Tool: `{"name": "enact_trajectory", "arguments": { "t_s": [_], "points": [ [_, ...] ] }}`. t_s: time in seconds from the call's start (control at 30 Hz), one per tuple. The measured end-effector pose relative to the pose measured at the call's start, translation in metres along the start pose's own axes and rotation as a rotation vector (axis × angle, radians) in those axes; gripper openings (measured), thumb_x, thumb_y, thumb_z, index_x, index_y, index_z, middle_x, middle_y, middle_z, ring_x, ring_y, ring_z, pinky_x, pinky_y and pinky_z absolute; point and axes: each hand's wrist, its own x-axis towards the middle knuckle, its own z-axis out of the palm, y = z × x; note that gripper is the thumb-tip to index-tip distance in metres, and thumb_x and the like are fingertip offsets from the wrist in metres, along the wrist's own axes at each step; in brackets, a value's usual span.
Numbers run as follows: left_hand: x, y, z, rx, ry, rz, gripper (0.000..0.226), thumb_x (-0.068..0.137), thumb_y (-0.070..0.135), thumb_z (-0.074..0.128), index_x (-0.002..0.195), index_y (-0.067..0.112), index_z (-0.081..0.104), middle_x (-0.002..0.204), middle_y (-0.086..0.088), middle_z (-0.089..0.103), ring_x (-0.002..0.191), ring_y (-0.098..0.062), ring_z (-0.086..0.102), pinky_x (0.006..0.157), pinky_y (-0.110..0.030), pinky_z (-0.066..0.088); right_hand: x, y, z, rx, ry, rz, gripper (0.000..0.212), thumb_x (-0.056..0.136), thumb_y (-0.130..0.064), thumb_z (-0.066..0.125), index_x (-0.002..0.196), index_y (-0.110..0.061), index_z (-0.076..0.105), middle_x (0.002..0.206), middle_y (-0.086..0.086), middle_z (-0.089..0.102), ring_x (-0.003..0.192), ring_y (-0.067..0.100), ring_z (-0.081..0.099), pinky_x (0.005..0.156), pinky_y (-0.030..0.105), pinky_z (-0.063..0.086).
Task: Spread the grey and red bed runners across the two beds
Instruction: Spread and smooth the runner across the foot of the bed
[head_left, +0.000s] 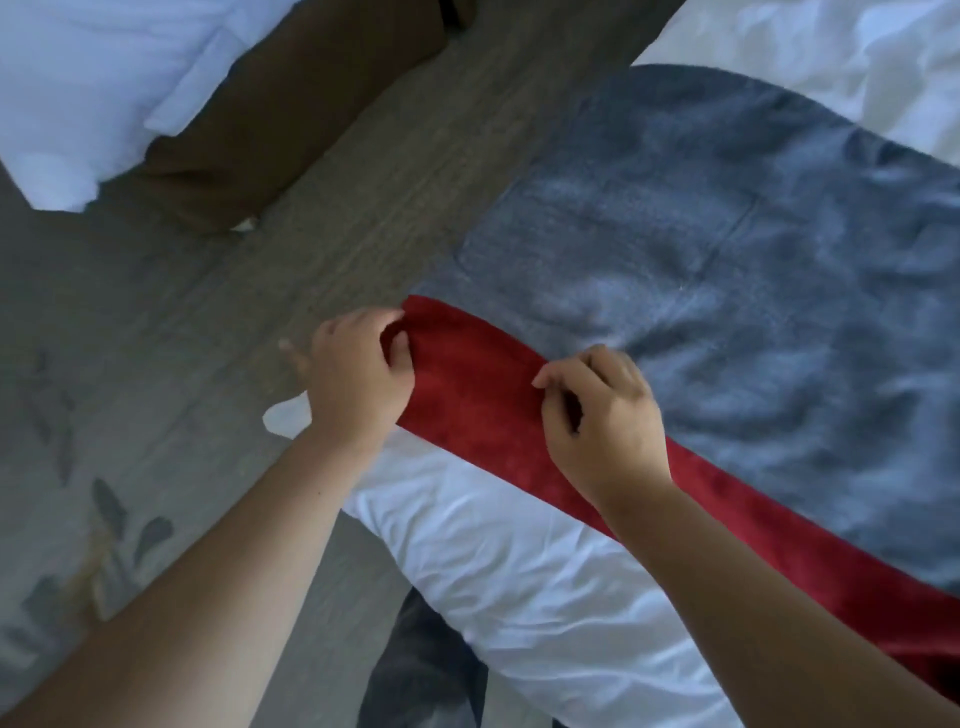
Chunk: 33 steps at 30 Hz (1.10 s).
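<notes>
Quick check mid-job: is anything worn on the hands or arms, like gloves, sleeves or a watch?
Nothing shows. The left hand and right hand wear no gloves, and no ring, watch or bracelet is visible. The left forearm and right forearm are uncovered down to the frame's edge; no sleeve is in view.

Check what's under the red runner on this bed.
The red runner has white bedding showing along its near edge and the grey runner along its far edge. How far the grey extends beneath it is covered.
</notes>
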Motion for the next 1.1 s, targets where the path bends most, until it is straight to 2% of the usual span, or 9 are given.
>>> {"name": "enact_trajectory", "arguments": {
  "t_s": [0.07,0.17,0.27,0.53,0.63,0.73,0.93,1.03,1.1],
  "points": [
    [-0.013,0.024,0.009,0.03,0.032,0.196,0.031,0.097,0.032,0.058,0.125,0.022,0.069,0.127,0.004,0.067,0.122,-0.022,0.059,0.112,-0.059,0.035,-0.03,0.013,-0.007,-0.061,0.011,-0.035,0.016,0.086,-0.016,0.068,0.099,-0.022,0.074,0.092,-0.003,0.059,0.087,0.022,0.056,0.078,0.039,0.048],
    [-0.045,0.064,0.027,-0.009,0.022,0.538,0.035,0.095,0.035,0.064,0.124,0.018,0.071,0.134,0.0,0.063,0.124,-0.025,0.057,0.102,-0.047,0.046,-0.072,0.039,-0.029,-0.203,-0.091,-0.009,0.043,0.086,-0.044,0.07,0.125,-0.024,0.066,0.113,-0.002,0.059,0.1,0.024,0.055,0.086,0.041,0.046],
    [-0.079,0.094,0.051,0.06,-0.056,0.764,0.035,0.092,0.042,0.066,0.122,0.025,0.073,0.139,0.003,0.061,0.133,-0.029,0.051,0.107,-0.047,0.042,-0.111,0.066,-0.055,-0.299,-0.164,-0.018,0.059,0.082,-0.055,0.071,0.132,-0.026,0.063,0.129,0.0,0.058,0.111,0.029,0.055,0.092,0.044,0.044],
    [-0.155,0.148,0.1,0.193,-0.344,1.04,0.042,0.083,0.043,0.075,0.123,0.032,0.071,0.141,0.001,0.058,0.136,-0.03,0.048,0.111,-0.055,0.038,-0.186,0.12,-0.111,-0.241,-0.057,0.112,0.06,0.083,-0.063,0.069,0.125,-0.023,0.055,0.132,0.001,0.056,0.12,0.026,0.055,0.101,0.04,0.043],
    [-0.176,0.168,0.111,0.247,-0.404,1.064,0.05,0.086,0.037,0.072,0.135,0.04,0.061,0.145,0.0,0.054,0.14,-0.032,0.044,0.113,-0.06,0.035,-0.21,0.137,-0.134,-0.267,-0.036,0.114,0.053,0.082,-0.051,0.074,0.123,-0.02,0.061,0.132,0.003,0.056,0.122,0.028,0.054,0.104,0.042,0.041],
    [-0.189,0.19,0.126,0.295,-0.482,1.029,0.062,0.083,0.033,0.07,0.142,0.042,0.052,0.15,-0.002,0.045,0.148,-0.035,0.029,0.117,-0.066,0.025,-0.234,0.156,-0.152,-0.327,0.057,0.161,0.052,0.075,-0.018,0.075,0.125,-0.019,0.059,0.131,0.006,0.056,0.12,0.03,0.055,0.107,0.043,0.037],
    [-0.202,0.219,0.151,0.243,-0.436,0.954,0.034,0.077,0.007,0.076,0.109,0.017,0.071,0.122,-0.006,0.058,0.144,-0.045,0.034,0.11,-0.074,0.029,-0.271,0.189,-0.176,-0.355,0.26,0.388,0.05,0.073,0.014,0.061,0.113,-0.015,0.068,0.099,0.001,0.067,0.096,0.028,0.063,0.095,0.036,0.04],
    [-0.211,0.217,0.152,0.195,-0.368,0.979,0.024,0.073,-0.013,0.065,0.087,0.006,0.069,0.093,-0.009,0.062,0.133,-0.045,0.05,0.104,-0.068,0.043,-0.286,0.184,-0.176,-0.276,0.182,0.362,0.04,0.076,0.015,0.067,0.106,-0.01,0.074,0.084,0.002,0.07,0.076,0.03,0.066,0.076,0.041,0.051],
    [-0.219,0.211,0.145,0.246,-0.378,1.03,0.025,0.063,-0.013,0.066,0.076,0.007,0.064,0.082,-0.007,0.059,0.119,-0.048,0.059,0.087,-0.059,0.056,-0.3,0.168,-0.172,-0.175,0.097,0.308,0.033,0.076,0.004,0.061,0.103,-0.012,0.073,0.081,0.0,0.069,0.071,0.028,0.066,0.063,0.038,0.052]
  ]
}}
